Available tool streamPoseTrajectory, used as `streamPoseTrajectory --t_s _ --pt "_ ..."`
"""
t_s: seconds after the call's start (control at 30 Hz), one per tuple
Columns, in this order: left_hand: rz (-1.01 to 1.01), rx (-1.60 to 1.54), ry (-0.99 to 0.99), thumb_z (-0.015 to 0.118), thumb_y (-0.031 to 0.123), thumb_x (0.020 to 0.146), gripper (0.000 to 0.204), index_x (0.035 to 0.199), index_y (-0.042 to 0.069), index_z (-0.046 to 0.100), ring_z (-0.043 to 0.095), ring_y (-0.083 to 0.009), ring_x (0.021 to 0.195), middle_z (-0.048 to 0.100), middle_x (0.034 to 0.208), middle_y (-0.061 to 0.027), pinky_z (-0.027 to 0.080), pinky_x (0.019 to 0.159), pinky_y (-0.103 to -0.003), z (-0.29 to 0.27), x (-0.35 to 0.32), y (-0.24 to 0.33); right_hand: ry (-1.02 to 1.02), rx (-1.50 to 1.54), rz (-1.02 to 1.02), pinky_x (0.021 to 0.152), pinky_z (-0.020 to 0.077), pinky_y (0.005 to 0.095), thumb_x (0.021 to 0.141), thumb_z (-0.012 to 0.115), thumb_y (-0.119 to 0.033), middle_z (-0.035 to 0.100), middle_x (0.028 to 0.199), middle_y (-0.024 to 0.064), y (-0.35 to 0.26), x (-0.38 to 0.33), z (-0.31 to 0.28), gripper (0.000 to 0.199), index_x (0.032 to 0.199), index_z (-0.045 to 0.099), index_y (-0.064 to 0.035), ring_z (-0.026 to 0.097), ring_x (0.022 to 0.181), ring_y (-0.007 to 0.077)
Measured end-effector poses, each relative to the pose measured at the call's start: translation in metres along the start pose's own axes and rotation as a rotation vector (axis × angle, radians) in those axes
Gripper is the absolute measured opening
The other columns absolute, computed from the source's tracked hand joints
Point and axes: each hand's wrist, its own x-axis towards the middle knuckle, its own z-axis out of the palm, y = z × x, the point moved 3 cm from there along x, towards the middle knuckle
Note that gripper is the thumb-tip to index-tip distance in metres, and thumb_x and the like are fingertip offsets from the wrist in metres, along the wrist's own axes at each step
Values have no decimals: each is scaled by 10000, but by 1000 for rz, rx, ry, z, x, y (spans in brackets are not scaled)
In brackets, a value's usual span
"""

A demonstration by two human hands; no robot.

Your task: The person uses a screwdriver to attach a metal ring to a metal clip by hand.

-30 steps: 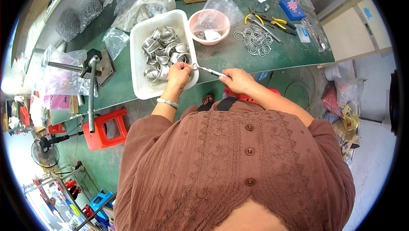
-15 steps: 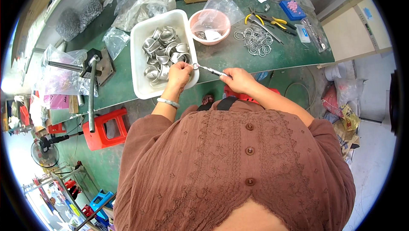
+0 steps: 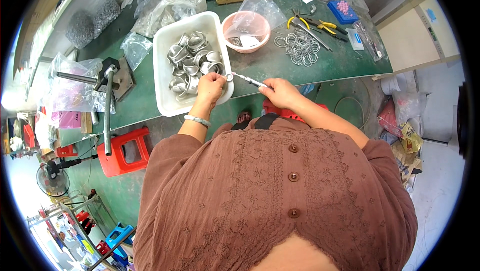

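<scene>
My left hand [image 3: 211, 87] is closed, its fingertips pinching a small round metal piece [image 3: 229, 77] over the near right edge of a white plastic tub [image 3: 162, 88]. Inside the tub lie several shiny curved metal parts [image 3: 191, 63]. My right hand [image 3: 281, 93] grips a slim pen-shaped tool [image 3: 250, 80] with a dark and silver barrel. Its thin reddish tip points left at the round piece, with a small gap between them. Exactly what kind of tool it is cannot be made out.
Behind stands a pink bowl [image 3: 256, 45] with a plastic bag over it. A pile of metal rings [image 3: 303, 50], yellow-handled pliers [image 3: 327, 25] and a blue box [image 3: 343, 12] lie right. At left are a bench-mounted metal fixture [image 3: 112, 78] and a red stool [image 3: 107, 157].
The tool's tip has drawn slightly back from the round metal piece, and my right hand has shifted a little. My left hand stays in place.
</scene>
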Motion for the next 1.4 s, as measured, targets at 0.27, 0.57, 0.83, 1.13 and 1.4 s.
streamPoseTrajectory --t_s 0.27,0.57,0.83,1.13,1.4 --pt "-8 -104 -41 587 99 757 82 715 29 581 382 -41 479 495 586 36 289 440 -183 11 -30 32 -1 761 155 400 300 228 762 601 -210 464 548 -11 5 -13 -19 182 786 563 -33 405 452 72" --pt "233 -198 -322 573 106 780 81 773 26 577 387 -24 571 500 650 58 307 535 -163 63 -77 99 25 1066 58 358 284 175 726 648 -164 470 544 -15 -17 -49 -72 164 774 555 -38 394 412 38" --pt "292 -151 -449 577 106 787 106 752 7 564 405 -26 583 500 647 44 320 522 -173 97 -95 117 84 1030 15 358 273 181 730 650 -183 469 533 -12 -11 -77 -89 172 727 553 -41 379 405 36" --pt "300 -91 -517 555 114 802 95 771 25 564 378 -21 575 481 647 61 302 529 -168 121 -97 118 115 1034 24 374 296 172 740 635 -147 481 533 -11 3 -91 -98 142 748 548 -35 394 413 41" --pt "231 -186 -459 549 131 807 104 779 33 568 392 -25 559 490 632 52 313 528 -162 115 -95 114 109 1076 36 362 295 170 763 606 -136 471 530 -8 -1 -83 -92 132 765 533 -27 388 401 42"
